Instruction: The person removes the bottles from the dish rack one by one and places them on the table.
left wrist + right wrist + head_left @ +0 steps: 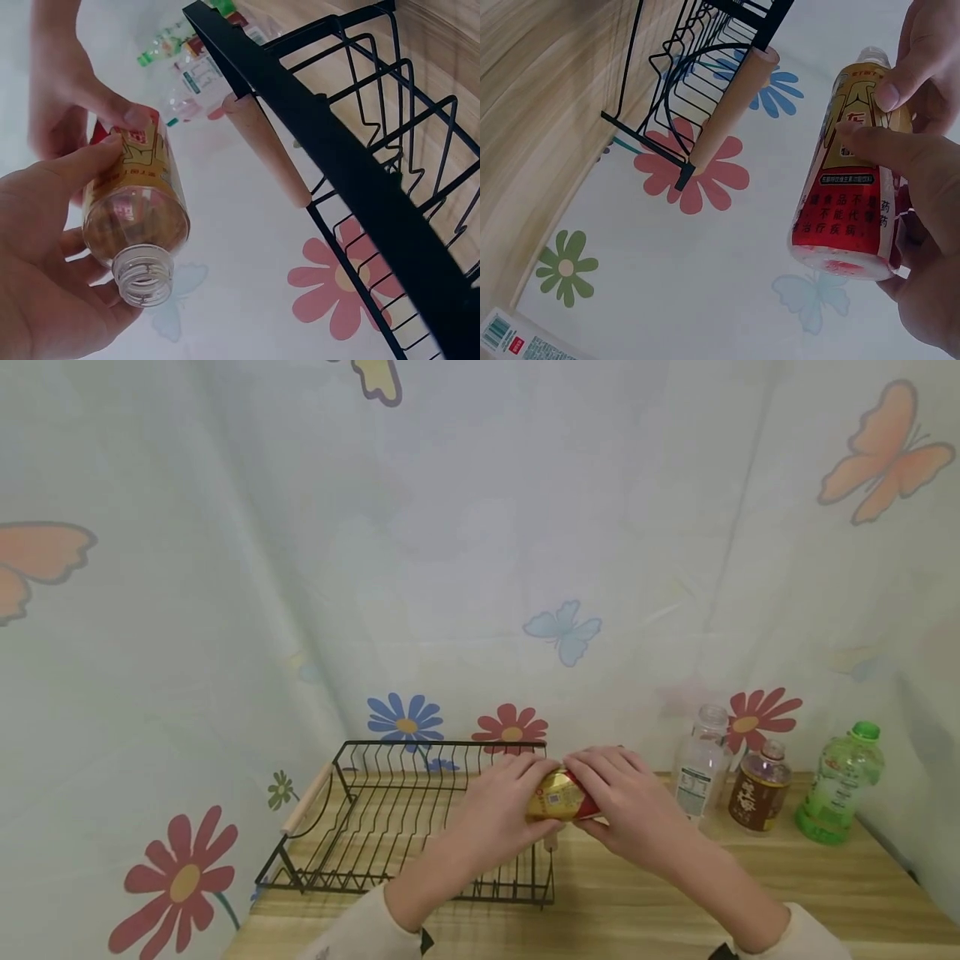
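Both hands hold a clear plastic bottle (558,796) with a gold and red label, lying sideways above the table beside the rack's right end. The left hand (501,806) grips the neck half, and the right hand (621,802) grips the base half. In the left wrist view the bottle's bare threaded mouth (142,277) shows, with no cap on it. Thumbs of both hands lie on the label, as the right wrist view shows, with the red lower part (847,214) and the base in sight.
A black wire dish rack (446,743) with wooden handles (307,799) stands left of centre on the wooden table (645,893). Toward the back right stand a clear bottle (697,777), a brown-labelled bottle (760,793) and a green bottle (836,785). A flowered curtain (450,527) hangs behind.
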A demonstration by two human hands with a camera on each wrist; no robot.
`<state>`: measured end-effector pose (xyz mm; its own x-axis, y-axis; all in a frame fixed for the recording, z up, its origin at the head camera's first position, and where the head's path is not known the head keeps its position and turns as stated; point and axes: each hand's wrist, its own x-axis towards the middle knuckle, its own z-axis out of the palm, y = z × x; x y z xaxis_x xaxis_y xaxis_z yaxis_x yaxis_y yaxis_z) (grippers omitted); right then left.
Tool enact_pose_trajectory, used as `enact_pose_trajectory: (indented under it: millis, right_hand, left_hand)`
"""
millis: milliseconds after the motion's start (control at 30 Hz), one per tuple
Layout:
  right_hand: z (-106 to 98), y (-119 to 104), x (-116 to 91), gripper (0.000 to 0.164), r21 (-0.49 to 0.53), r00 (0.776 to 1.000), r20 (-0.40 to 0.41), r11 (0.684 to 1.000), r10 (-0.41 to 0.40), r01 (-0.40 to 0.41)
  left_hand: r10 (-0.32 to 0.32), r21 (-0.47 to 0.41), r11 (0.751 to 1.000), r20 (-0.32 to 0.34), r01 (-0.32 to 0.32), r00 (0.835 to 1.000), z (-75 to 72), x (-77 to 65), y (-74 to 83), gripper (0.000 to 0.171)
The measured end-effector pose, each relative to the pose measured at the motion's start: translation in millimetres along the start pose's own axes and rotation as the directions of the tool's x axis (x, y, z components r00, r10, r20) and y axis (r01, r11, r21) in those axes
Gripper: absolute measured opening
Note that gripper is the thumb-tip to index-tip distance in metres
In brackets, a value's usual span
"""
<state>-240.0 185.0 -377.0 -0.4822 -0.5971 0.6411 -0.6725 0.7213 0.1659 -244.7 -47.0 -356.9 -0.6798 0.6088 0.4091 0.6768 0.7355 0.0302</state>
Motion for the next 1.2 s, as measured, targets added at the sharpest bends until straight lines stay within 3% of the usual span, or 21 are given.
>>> enact_pose_trajectory:
  millis: [333,567,933,1100,1200]
  right_hand:
    - [0.8,4.8,1.7,0.079,0.0,1.0,0.003,1.0,0.011,-0.011]
    - [-5.4,16.4,5.8,0.081,0.002,0.999,0.011,0.999,0.032,-0.032]
    - [-13.8,38.3,0.6,0.085,0.098,0.984,0.035,0.979,0.175,-0.178]
    - [-12.6,47.9,-3.3,0.087,0.174,0.973,0.017,0.958,0.228,-0.228]
    - [-8.6,52.7,-7.4,0.087,0.23,0.966,0.01,0.939,0.26,-0.255]
  left_hand:
    - [-0.024,-0.076,0.997,-0.008,0.023,1.0,6.9,5.2,-8.5,0.075]
    - [-0.053,-0.101,0.994,0.0,0.053,0.999,-1.2,7.3,-21.2,0.081]
    - [-0.16,-0.233,0.959,0.023,0.161,0.987,-14.4,-14.0,-49.8,0.099]
    - [-0.205,-0.309,0.924,0.092,0.224,0.974,-14.6,-27.5,-60.9,0.104]
    - [-0.21,-0.317,0.918,0.124,0.239,0.97,-11.2,-37.7,-68.5,0.104]
